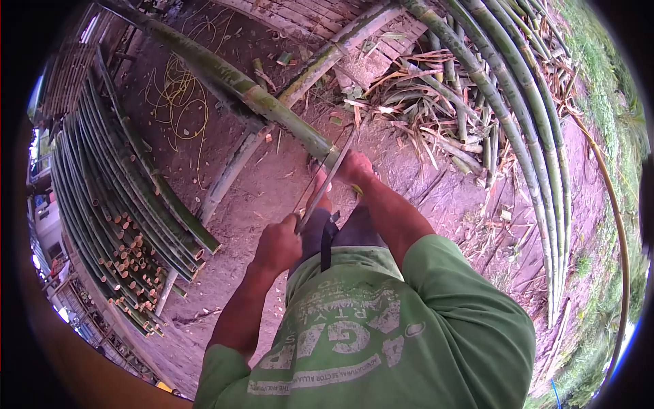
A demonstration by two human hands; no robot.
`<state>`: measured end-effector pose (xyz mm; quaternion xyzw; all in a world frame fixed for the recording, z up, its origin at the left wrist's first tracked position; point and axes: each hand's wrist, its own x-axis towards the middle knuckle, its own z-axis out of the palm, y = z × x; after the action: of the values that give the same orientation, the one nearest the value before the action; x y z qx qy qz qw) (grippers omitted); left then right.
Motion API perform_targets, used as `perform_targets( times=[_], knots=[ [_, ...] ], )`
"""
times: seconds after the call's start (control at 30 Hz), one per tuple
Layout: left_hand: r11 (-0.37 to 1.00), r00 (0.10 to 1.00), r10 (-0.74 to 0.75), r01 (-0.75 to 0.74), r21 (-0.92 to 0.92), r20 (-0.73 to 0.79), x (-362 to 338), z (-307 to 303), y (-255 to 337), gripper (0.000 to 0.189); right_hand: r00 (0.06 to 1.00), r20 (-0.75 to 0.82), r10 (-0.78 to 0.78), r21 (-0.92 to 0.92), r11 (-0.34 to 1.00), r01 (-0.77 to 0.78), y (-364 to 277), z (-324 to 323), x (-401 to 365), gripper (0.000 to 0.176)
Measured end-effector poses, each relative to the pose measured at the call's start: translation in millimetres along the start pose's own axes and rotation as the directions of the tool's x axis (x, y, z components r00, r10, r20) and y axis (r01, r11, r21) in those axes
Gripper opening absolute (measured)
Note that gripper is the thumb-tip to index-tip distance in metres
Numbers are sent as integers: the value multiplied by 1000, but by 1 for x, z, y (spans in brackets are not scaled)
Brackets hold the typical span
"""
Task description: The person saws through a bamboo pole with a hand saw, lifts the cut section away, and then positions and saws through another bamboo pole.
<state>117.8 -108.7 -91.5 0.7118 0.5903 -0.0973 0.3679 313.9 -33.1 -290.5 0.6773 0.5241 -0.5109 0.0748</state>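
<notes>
A thick green bamboo pole point(272, 107) slants from the upper left down to the middle, resting on a crossed bamboo support point(235, 170). My left hand point(279, 243) is closed round the handle end of a bow-type saw point(327, 183), below and left of the pole's near end. The saw's frame runs up to the right and crosses the pole near that end. My right hand point(355, 168) grips the end of the pole, just right of the saw; its fingers are partly hidden.
Many cut bamboo poles point(129, 184) are stacked at the left. Long green poles point(524, 102) arch down the right side. Split bamboo scraps point(443, 123) lie at the upper right, and a tangled yellow cord point(178, 95) lies on the dirt at the upper left.
</notes>
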Motion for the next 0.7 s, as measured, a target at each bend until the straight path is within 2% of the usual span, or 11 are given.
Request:
perform_targets(
  times=[0.07,0.2,0.27,0.37,0.43,0.53,0.57,0.63,0.7],
  knots=[
    [999,998,-42,40,35,39,-59,-25,-2,19,998,27,-49,17,999,49,8,6,13,59],
    [996,997,-68,66,67,29,-66,-20,-1,20,993,54,-108,-18,994,110,19,19,36,62],
    [996,999,-46,44,74,27,-42,-7,-5,21,986,100,-136,-25,990,139,27,29,47,63],
    [999,1000,-3,2,51,20,70,27,-12,25,999,32,-39,23,999,39,9,15,20,64],
    [1000,1000,-8,8,-2,11,101,17,24,28,998,38,-42,53,998,40,5,-1,9,63],
    [999,1000,-17,18,47,-13,87,38,4,27,994,41,-97,-39,994,99,12,11,20,60],
    [999,996,37,-36,22,-81,79,51,-20,13,994,26,-109,-51,993,111,13,15,23,58],
    [993,990,112,-114,-30,-86,77,65,-76,17,996,55,-68,-61,996,72,10,5,18,57],
    [982,987,122,-134,-131,-102,73,65,-90,16,996,47,-80,-20,997,81,7,1,8,58]
  ],
)
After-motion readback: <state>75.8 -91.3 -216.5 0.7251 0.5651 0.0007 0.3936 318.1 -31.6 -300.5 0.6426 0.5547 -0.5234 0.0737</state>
